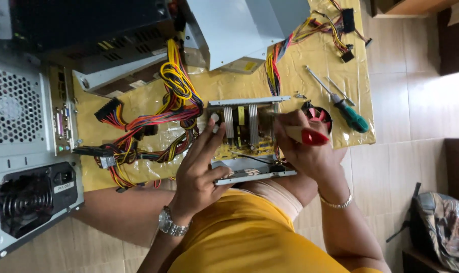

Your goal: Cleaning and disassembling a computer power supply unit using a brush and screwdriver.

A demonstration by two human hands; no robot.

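- At the far left of the frame, a grey computer case is lying with its vented back panel showing.
- Just right of it, a bundle of coloured wires is spreading over the yellow-covered table.
- The left hand is gripping the lower left edge of the open power supply at centre frame, fingers stretching up its side.
- The right hand is closing around a red-handled screwdriver, tip pointing into the unit.
- Upper right, a green-handled screwdriver is lying.
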